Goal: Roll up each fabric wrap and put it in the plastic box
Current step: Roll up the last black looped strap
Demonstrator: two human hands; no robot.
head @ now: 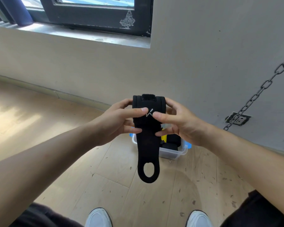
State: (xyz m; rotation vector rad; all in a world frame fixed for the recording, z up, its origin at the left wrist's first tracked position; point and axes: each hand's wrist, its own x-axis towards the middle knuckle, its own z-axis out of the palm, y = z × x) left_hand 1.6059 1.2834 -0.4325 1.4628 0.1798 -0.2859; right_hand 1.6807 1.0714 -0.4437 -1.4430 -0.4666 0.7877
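Two hands (120, 122) (179, 123), one wrap (148, 128), one box (174, 153)

Dark window frame (95, 15) above grey sill (82, 36), upper left. Beige wall (195, 54). Chain (256, 95) at right, beside socket (238, 119). Speckled wood floor (56, 112); white shoes (98, 217) at bottom edge.

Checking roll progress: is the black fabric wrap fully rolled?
Partly: black fabric wrap rolled at top between left hand and right hand; looped tail hangs loose.

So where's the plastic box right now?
In the head view, the plastic box sits just right of centre on the floor by the wall, partly behind the black wrap.
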